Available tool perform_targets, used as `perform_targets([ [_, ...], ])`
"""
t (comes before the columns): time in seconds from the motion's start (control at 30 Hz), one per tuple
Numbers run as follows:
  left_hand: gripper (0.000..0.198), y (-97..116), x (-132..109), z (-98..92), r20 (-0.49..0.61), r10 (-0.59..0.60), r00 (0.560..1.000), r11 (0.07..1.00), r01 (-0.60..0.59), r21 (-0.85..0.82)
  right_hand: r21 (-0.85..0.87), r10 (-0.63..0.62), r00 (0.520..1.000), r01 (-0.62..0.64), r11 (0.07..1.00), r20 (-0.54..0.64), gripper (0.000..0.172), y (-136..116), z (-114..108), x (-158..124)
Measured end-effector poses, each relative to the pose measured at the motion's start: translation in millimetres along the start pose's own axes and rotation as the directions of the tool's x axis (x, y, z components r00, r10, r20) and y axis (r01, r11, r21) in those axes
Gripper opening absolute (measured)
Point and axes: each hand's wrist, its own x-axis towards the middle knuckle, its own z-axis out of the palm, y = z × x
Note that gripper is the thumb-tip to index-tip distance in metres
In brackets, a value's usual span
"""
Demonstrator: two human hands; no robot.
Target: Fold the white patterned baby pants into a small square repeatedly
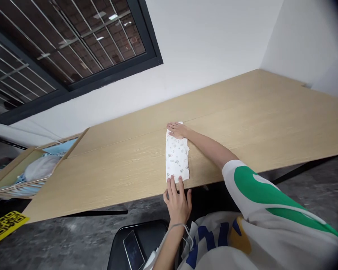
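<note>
A folded white cloth (177,157) with a small scattered print lies lengthwise on the wooden table, reaching close to its front edge. One side of it looks uneven; what kind of item it is I cannot make out. My right hand (178,130) rests flat across its far end, fingers stretched to the left. At the near end, my left hand (178,202) has its fingers spread, the fingertips touching or just over the cloth's lower edge. Around my left wrist hangs a thin pale cord (186,228).
The long table (115,165) runs along a white wall below a barred window (101,41). On the left stands a box (18,163) with blue and white fabric in it. A phone (133,250) lies on a black chair (118,240). A yellow QR-code card (7,227) shows at lower left.
</note>
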Motion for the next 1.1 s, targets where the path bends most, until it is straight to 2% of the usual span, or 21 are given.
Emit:
perform_targets([
  [0.1,0.056,-0.2,-1.0,0.4,-0.016,0.007,1.000,1.000,-0.007,0.029,-0.048,-0.072,0.993,0.068,0.997,-0.090,0.065,-16.9,-8.4,-14.2],
  [0.17,0.051,0.1,-4.4,0.5,-0.020,0.021,1.000,0.998,-0.019,0.056,-0.056,-0.141,0.980,0.134,0.989,-0.140,0.063,-32.7,-15.9,-34.2],
  [0.27,0.056,-0.9,-11.1,-2.3,0.000,0.051,0.999,0.995,-0.051,0.087,0.018,-0.220,0.965,0.225,0.974,-0.145,0.053,-60.8,-28.1,-82.8],
  [0.33,0.067,-4.8,-12.9,-6.9,0.030,0.074,0.997,0.995,-0.076,0.071,0.104,-0.288,0.955,0.295,0.950,-0.079,0.044,-80.4,-35.5,-124.1],
  [0.43,0.078,-18.1,-7.7,-15.5,0.057,0.143,0.988,0.989,-0.141,-0.036,0.227,-0.396,0.918,0.387,0.894,-0.006,0.046,-107.0,-40.2,-186.5],
  [0.5,0.079,-29.9,-0.6,-20.1,0.062,0.203,0.977,0.971,-0.193,-0.143,0.269,-0.436,0.900,0.418,0.868,0.009,0.051,-121.0,-37.1,-220.7],
  [0.6,0.064,-44.5,9.8,-25.8,0.044,0.262,0.964,0.922,-0.236,-0.306,0.141,-0.460,0.888,0.453,0.880,0.021,0.051,-135.9,-27.3,-254.0],
  [0.7,0.043,-49.8,15.1,-34.0,-0.052,0.303,0.951,0.851,-0.295,-0.434,0.029,-0.449,0.893,0.449,0.893,0.019,0.028,-146.9,-25.5,-270.3],
  [0.83,0.029,-48.0,16.5,-50.9,-0.250,0.315,0.915,0.754,-0.402,-0.520,0.123,-0.421,0.907,0.418,0.900,-0.006,0.041,-160.4,-48.8,-282.9],
  [0.93,0.025,-46.6,20.0,-58.5,-0.479,0.150,0.865,0.748,-0.416,-0.516,0.154,-0.410,0.912,0.409,0.899,-0.024,0.037,-164.8,-74.5,-280.9],
  [1.0,0.019,-45.5,25.0,-58.2,-0.613,-0.038,0.789,0.789,-0.353,-0.502,0.153,-0.396,0.916,0.402,0.903,-0.065,0.035,-161.2,-88.8,-268.8],
  [1.07,0.012,-42.7,31.6,-54.9,-0.653,-0.168,0.739,0.817,-0.266,-0.512,0.171,-0.365,0.921,0.385,0.907,-0.137,0.035,-151.4,-99.0,-247.7],
  [1.1,0.011,-40.3,35.2,-52.8,-0.637,-0.194,0.746,0.822,-0.232,-0.521,0.190,-0.342,0.922,0.374,0.908,-0.180,0.035,-144.3,-102.5,-234.4],
])
